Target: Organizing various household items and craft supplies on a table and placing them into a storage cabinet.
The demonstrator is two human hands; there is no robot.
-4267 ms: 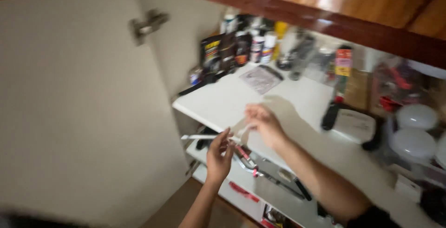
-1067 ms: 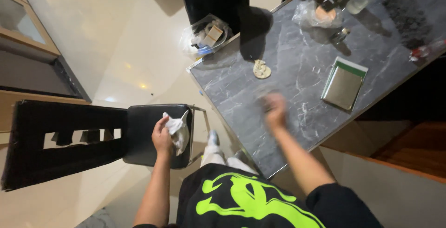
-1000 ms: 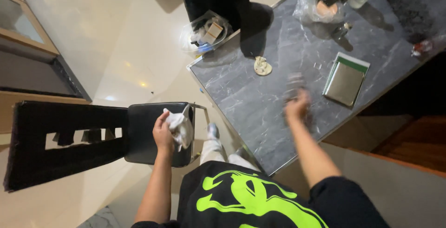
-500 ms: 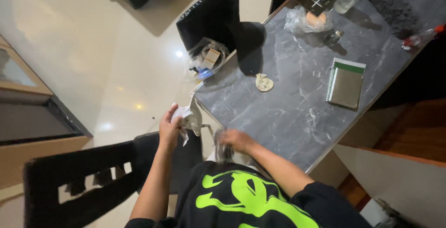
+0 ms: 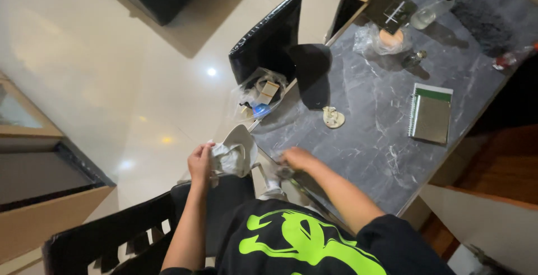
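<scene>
The dark grey marble-patterned table point(image 5: 370, 123) fills the upper right of the view, its near corner lying just beyond the fingers of the right hand point(image 5: 295, 159). A black chair point(image 5: 112, 241) with a slatted back stands below the left hand point(image 5: 200, 163), its seat directly under that hand's fingers. A second black chair point(image 5: 266, 37) stands at the far side of the table corner, well above both hands. The pale glossy floor point(image 5: 112, 67) spreads to the left of the left fingers.

On the table, well beyond the right fingers to the upper right, lies a spiral notebook point(image 5: 430, 113) with a grey cover and a green top strip. Farther still are a clear plastic bag point(image 5: 384, 39) with something orange inside and a clear bottle point(image 5: 425, 14). A clear bag of small items point(image 5: 259, 93) sits on the far chair's seat, above and between the two hands. A small pale round object point(image 5: 333, 118) rests on the table, near and just above the right fingers.

The left hand's fingers are closed around a crumpled white cloth point(image 5: 231, 154), part of which curves up in a pale arc just right of the fingertips. The right hand sits at the table's near edge, close to the right of the cloth; its fingers are curled over a small greyish object point(image 5: 284, 172), blurred, and whether they grip it cannot be determined.
</scene>
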